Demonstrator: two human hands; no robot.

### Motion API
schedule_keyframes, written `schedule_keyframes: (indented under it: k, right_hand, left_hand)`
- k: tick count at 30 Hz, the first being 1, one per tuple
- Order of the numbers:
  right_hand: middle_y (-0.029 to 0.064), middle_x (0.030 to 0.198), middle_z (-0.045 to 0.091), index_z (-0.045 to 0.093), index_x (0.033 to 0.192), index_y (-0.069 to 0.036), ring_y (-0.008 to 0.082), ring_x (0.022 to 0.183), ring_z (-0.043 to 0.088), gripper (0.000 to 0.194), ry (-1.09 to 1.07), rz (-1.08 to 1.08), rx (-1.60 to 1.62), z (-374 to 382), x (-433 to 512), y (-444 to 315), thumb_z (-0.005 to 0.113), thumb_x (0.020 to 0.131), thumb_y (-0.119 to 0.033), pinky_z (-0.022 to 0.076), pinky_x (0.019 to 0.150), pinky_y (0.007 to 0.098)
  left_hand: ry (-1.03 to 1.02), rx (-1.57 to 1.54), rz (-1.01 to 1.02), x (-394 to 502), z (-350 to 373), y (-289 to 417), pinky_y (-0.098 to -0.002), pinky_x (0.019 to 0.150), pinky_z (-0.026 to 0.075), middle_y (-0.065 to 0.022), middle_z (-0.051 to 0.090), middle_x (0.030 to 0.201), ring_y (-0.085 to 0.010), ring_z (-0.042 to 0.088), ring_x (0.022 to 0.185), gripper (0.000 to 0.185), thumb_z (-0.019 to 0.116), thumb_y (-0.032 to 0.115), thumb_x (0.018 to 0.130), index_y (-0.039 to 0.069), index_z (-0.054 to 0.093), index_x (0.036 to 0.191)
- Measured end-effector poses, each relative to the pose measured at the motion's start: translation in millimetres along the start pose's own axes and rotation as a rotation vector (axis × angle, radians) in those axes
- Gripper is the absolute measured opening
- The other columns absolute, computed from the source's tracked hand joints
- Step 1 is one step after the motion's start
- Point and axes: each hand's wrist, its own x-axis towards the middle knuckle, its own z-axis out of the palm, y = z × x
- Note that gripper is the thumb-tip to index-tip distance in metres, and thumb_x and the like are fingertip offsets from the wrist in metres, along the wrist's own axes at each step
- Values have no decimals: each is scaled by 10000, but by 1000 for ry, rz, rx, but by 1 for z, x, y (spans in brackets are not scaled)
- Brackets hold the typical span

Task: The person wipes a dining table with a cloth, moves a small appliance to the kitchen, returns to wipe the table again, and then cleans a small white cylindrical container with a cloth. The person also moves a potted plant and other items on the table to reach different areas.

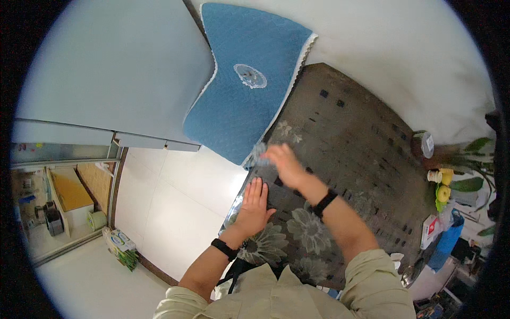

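My left hand (254, 207) lies flat, palm down, on the dark floral cover of the table (338, 139), near its left edge. Just above and to the right, my right hand (283, 164) is slightly blurred. Its fingertips are at a crumpled light-blue cloth (259, 153), and whether they grip it or only touch it I cannot tell. Beyond both hands, a blue quilted cover (247, 107) with white lace trim and an oval lace patch borders the table.
Along the table's right side are a lidded container (426, 144), yellow items (443, 193), a small box (431, 231) and a blue object (446, 243). Left are pale floor tiles (179, 199), a glass-fronted cabinet (59, 163) and a package with green stalks (123, 249).
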Motion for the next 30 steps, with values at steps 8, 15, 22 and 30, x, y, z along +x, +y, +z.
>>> schedule_keyframes:
  k: [8, 15, 22, 30]
  right_hand:
    - [120, 1191, 612, 660, 1154, -91, 331, 1122, 516, 324, 154, 144, 92, -72, -89, -16, 529, 868, -15, 386, 1000, 452]
    - [112, 1223, 595, 685, 1192, -161, 340, 1075, 516, 547, 433, 453, -288, -115, -87, 89, 519, 761, 133, 438, 953, 404]
    - [101, 1157, 619, 683, 1176, -129, 337, 1044, 506, 674, 256, 282, -12, -31, -151, -21, 452, 638, 205, 419, 958, 431]
    - [99, 1202, 620, 657, 1233, -107, 296, 1134, 532, 426, 252, 429, 424, -16, -209, -108, 557, 862, 78, 417, 1014, 411]
  left_hand:
    - [-103, -41, -32, -67, -32, -10, -509, 1188, 245, -302, 304, 1513, -436, 294, 1429, 843, 786, 244, 803, -87, 345, 1441]
    - [-186, 92, -36, -73, -26, -11, -489, 1221, 157, -296, 155, 1597, -413, 152, 1501, 1021, 759, 362, 817, -105, 177, 1514]
    - [-157, 110, -30, -77, -18, -14, -489, 1220, 169, -285, 119, 1610, -417, 137, 1503, 1046, 785, 313, 809, -87, 140, 1529]
    - [-298, 276, -127, -79, -13, 19, -433, 1180, 292, -288, 148, 1600, -415, 161, 1497, 1003, 810, 340, 783, -51, 245, 1515]
